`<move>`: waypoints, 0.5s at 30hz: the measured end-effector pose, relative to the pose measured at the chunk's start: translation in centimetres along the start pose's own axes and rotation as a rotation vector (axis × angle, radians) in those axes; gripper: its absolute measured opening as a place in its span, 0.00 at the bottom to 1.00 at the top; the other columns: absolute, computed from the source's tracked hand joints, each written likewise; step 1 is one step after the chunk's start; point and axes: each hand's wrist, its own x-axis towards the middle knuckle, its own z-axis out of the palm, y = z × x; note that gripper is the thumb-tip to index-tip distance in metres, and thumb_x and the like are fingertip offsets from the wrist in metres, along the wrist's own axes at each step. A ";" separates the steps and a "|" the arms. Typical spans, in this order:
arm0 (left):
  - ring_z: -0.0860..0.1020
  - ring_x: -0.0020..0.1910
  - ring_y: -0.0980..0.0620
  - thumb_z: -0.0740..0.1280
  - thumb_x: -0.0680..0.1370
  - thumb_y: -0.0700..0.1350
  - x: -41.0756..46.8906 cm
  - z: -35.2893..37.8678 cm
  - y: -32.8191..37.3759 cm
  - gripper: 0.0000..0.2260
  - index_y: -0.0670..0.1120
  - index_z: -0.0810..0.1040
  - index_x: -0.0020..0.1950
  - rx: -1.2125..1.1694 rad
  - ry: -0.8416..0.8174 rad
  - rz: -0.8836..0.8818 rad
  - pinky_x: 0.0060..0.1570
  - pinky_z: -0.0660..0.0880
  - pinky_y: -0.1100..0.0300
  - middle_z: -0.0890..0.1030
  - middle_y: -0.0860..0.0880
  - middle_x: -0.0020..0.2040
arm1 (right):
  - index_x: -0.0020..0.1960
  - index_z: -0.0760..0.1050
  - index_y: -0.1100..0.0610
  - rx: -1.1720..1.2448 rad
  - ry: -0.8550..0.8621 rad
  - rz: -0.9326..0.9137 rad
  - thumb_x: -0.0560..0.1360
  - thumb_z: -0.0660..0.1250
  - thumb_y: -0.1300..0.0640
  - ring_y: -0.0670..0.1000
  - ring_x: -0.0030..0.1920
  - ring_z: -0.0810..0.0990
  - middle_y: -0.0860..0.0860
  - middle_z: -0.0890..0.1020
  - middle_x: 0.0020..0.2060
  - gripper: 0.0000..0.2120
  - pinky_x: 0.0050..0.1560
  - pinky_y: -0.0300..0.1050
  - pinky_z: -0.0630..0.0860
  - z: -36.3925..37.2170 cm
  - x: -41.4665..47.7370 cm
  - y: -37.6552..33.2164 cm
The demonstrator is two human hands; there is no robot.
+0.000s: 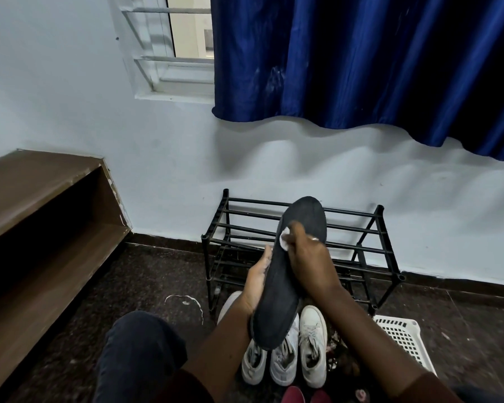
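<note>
A dark grey insole (285, 286) is held up in front of me, its toe end pointing away. My left hand (255, 282) grips it from underneath along its left edge. My right hand (306, 254) lies over the top of the insole and pinches a small white pad (284, 238) against its surface. There is a ring on one finger of the right hand.
A black metal shoe rack (361, 251) stands against the pale wall behind the insole. White sneakers (313, 344) sit on the dark floor below my hands, a white plastic basket (405, 341) at their right. A brown wooden shelf (41, 216) fills the left. My knee (140, 350) is lower left.
</note>
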 end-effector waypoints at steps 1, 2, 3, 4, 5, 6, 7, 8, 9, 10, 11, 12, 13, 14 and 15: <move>0.80 0.53 0.45 0.52 0.80 0.58 0.0 -0.1 -0.1 0.25 0.41 0.78 0.61 0.012 0.002 -0.008 0.57 0.75 0.53 0.80 0.41 0.55 | 0.59 0.68 0.61 0.025 0.004 0.048 0.73 0.62 0.68 0.60 0.38 0.81 0.60 0.83 0.42 0.15 0.32 0.45 0.75 0.1 0.6 0.2; 0.80 0.53 0.45 0.52 0.80 0.58 0.0 -0.2 -0.1 0.25 0.41 0.77 0.61 0.033 0.023 -0.003 0.56 0.75 0.54 0.81 0.41 0.54 | 0.59 0.69 0.62 0.054 0.008 0.060 0.73 0.61 0.69 0.59 0.42 0.82 0.58 0.83 0.45 0.15 0.36 0.45 0.76 0.2 0.8 0.1; 0.80 0.52 0.45 0.51 0.80 0.58 0.1 -0.2 0.1 0.25 0.41 0.76 0.62 0.034 0.034 0.007 0.54 0.77 0.55 0.81 0.40 0.53 | 0.59 0.69 0.62 0.077 0.005 0.050 0.73 0.61 0.70 0.59 0.43 0.82 0.57 0.83 0.47 0.15 0.37 0.45 0.76 0.5 0.7 -0.3; 0.80 0.52 0.45 0.51 0.80 0.58 0.3 -0.3 0.3 0.26 0.40 0.75 0.63 0.031 0.044 0.011 0.54 0.77 0.55 0.80 0.40 0.54 | 0.59 0.69 0.61 0.094 -0.007 0.024 0.73 0.61 0.69 0.58 0.43 0.82 0.56 0.83 0.47 0.15 0.37 0.45 0.75 0.6 0.0 -0.9; 0.79 0.53 0.44 0.50 0.80 0.59 0.5 -0.4 0.4 0.28 0.39 0.72 0.66 0.019 0.034 0.018 0.55 0.76 0.54 0.79 0.39 0.55 | 0.58 0.68 0.59 0.098 -0.020 -0.012 0.73 0.62 0.67 0.58 0.42 0.82 0.56 0.83 0.45 0.14 0.37 0.45 0.74 0.9 -1.0 -1.4; 0.79 0.53 0.43 0.49 0.80 0.60 0.4 -0.4 0.6 0.29 0.37 0.71 0.67 0.005 0.031 0.021 0.55 0.77 0.53 0.79 0.38 0.56 | 0.57 0.67 0.56 0.114 -0.023 -0.054 0.74 0.61 0.65 0.57 0.40 0.82 0.57 0.83 0.42 0.14 0.36 0.44 0.73 1.2 -2.2 -1.9; 0.80 0.52 0.41 0.49 0.80 0.61 0.5 -0.4 0.8 0.31 0.37 0.71 0.66 -0.029 0.026 0.019 0.52 0.79 0.51 0.79 0.37 0.56 | 0.56 0.65 0.53 0.147 -0.028 -0.075 0.74 0.60 0.61 0.57 0.38 0.82 0.57 0.83 0.40 0.12 0.35 0.44 0.73 1.4 -3.7 -2.4; 0.79 0.52 0.40 0.50 0.79 0.64 0.6 -0.8 0.9 0.33 0.37 0.73 0.65 -0.067 0.024 0.006 0.49 0.79 0.51 0.79 0.37 0.57 | 0.56 0.63 0.50 0.200 -0.059 -0.070 0.75 0.58 0.57 0.56 0.38 0.82 0.56 0.83 0.40 0.10 0.36 0.45 0.74 1.4 -5.1 -2.9; 0.78 0.54 0.40 0.50 0.78 0.66 0.7 -1.2 0.9 0.35 0.38 0.75 0.64 -0.104 0.006 -0.011 0.48 0.79 0.51 0.79 0.37 0.58 | 0.56 0.61 0.48 0.252 -0.107 -0.062 0.76 0.55 0.53 0.55 0.40 0.82 0.55 0.83 0.41 0.09 0.37 0.46 0.75 1.4 -6.5 -3.3; 0.75 0.56 0.41 0.51 0.77 0.68 0.7 -1.6 1.0 0.36 0.38 0.77 0.63 -0.145 -0.011 -0.036 0.48 0.78 0.53 0.78 0.36 0.59 | 0.56 0.61 0.47 0.289 -0.135 -0.069 0.76 0.53 0.51 0.54 0.41 0.81 0.54 0.83 0.42 0.09 0.38 0.46 0.74 1.4 -7.7 -3.7; 0.74 0.57 0.42 0.51 0.76 0.68 0.7 -1.9 1.0 0.37 0.38 0.78 0.61 -0.155 -0.005 -0.047 0.48 0.77 0.54 0.78 0.36 0.59 | 0.56 0.61 0.47 0.306 -0.142 -0.084 0.76 0.53 0.51 0.54 0.41 0.81 0.54 0.82 0.42 0.09 0.39 0.45 0.73 1.4 -8.5 -3.8; 0.74 0.56 0.42 0.52 0.75 0.69 0.8 -2.1 1.0 0.38 0.37 0.78 0.61 -0.159 0.014 -0.051 0.48 0.77 0.55 0.77 0.35 0.60 | 0.56 0.62 0.47 0.310 -0.151 -0.099 0.76 0.54 0.51 0.54 0.41 0.80 0.53 0.82 0.41 0.09 0.38 0.43 0.72 1.3 -9.0 -4.0; 0.76 0.55 0.42 0.53 0.74 0.68 0.7 -2.1 0.9 0.38 0.37 0.77 0.62 -0.144 0.025 -0.060 0.47 0.77 0.55 0.77 0.35 0.60 | 0.57 0.62 0.49 0.297 -0.153 -0.116 0.76 0.55 0.52 0.54 0.40 0.80 0.53 0.82 0.40 0.10 0.37 0.42 0.72 1.2 -9.0 -4.0; 0.78 0.53 0.41 0.53 0.74 0.68 0.5 -1.8 0.9 0.37 0.37 0.77 0.62 -0.138 0.013 -0.063 0.47 0.78 0.54 0.76 0.35 0.61 | 0.57 0.63 0.50 0.265 -0.145 -0.141 0.75 0.57 0.54 0.53 0.38 0.80 0.53 0.82 0.38 0.11 0.35 0.41 0.72 1.1 -8.6 -3.9; 0.79 0.52 0.39 0.54 0.74 0.67 0.3 -1.4 1.0 0.36 0.37 0.77 0.62 -0.142 0.015 -0.051 0.47 0.79 0.53 0.76 0.35 0.60 | 0.57 0.64 0.52 0.217 -0.127 -0.160 0.74 0.59 0.56 0.53 0.35 0.80 0.54 0.82 0.36 0.12 0.33 0.41 0.72 1.2 -8.0 -3.6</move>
